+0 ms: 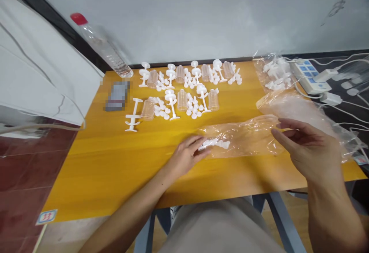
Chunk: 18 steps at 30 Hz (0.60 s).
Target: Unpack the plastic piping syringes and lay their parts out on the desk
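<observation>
A clear plastic bag [245,136] lies flat near the front of the table, with several small white plastic pieces [220,144] at its left end. My left hand [188,153] has its fingers closed around that end, beside the white pieces. At the bag's right end, my right hand [305,145] pinches the edge of the film between thumb and fingers. Behind the bag stand two rows of sets: white plungers [173,105], clear ribbed plastic cylinders [182,100] and little piles of small white pieces [194,107].
A water bottle [106,49] with a red cap leans at the back left, near a blurred phone [117,96]. To the right are a bag of white parts [278,72], another filled clear bag [302,111] and a power strip [309,76] with white cables.
</observation>
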{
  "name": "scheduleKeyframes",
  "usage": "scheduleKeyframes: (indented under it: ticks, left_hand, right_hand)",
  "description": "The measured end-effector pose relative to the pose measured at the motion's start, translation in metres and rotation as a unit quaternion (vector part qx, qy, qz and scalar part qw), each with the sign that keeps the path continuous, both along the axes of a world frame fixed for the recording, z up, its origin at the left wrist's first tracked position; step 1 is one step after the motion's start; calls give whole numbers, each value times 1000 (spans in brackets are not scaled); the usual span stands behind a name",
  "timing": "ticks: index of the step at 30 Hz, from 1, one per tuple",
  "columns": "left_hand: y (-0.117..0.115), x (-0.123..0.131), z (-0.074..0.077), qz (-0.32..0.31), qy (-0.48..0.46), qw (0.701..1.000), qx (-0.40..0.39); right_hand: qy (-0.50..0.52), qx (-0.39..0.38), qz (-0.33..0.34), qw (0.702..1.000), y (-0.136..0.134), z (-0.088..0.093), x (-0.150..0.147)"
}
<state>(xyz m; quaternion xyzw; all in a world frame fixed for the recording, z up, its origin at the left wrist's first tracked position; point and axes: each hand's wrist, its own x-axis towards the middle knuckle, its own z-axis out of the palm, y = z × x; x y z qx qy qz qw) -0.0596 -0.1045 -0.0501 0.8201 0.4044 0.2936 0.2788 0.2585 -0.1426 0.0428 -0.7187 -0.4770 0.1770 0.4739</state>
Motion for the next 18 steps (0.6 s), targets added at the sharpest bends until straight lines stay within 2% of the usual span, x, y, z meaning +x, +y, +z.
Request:
scheduleKeyframes:
  ticks: [3, 7, 11, 18]
  left_hand:
    - [3, 4, 0, -22, 60, 995, 83]
    - [12, 9, -5, -55, 84, 984, 150]
    - [20, 15, -5, -102, 136, 975, 146]
    - [25, 28, 10, -169, 218, 951, 139]
  right_hand:
    - [15, -40, 2, 999, 3, -3, 4]
    - [38, -79, 17, 996, 6, -15, 9]
    - [68, -95, 16, 993, 7, -24, 10]
    - [73, -87, 18, 993, 8, -28, 8]
